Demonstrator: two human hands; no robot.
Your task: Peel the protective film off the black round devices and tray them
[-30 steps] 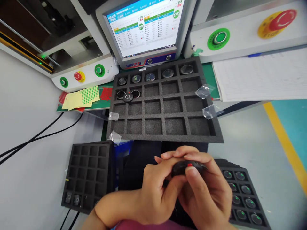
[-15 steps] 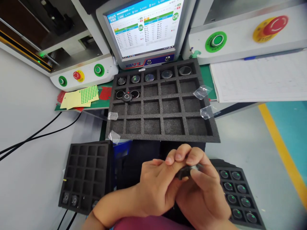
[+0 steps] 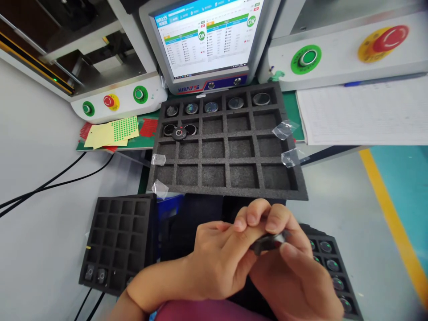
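My left hand [image 3: 220,258] and my right hand [image 3: 294,263] meet low in the middle of the view, fingers overlapping. Between them they grip a small dark round part [image 3: 269,242], partly covered by the fingers. Just beyond lies a grey foam tray [image 3: 227,138] with square compartments. Its back row holds several round glassy parts [image 3: 236,103]. At the left of the second row, a black disc [image 3: 179,133] rests across the divider, over two dark round pieces.
A monitor [image 3: 207,40] stands behind the tray. Button panels [image 3: 118,102] flank it, with papers [image 3: 361,111] at the right. A foam tray [image 3: 117,240] sits lower left, another [image 3: 347,285] lower right behind my right hand. Yellow sheets [image 3: 107,133] lie at left.
The dark part has shifted slightly right and shows more between my fingers. My right thumb has moved right. The camera view has shifted a little.
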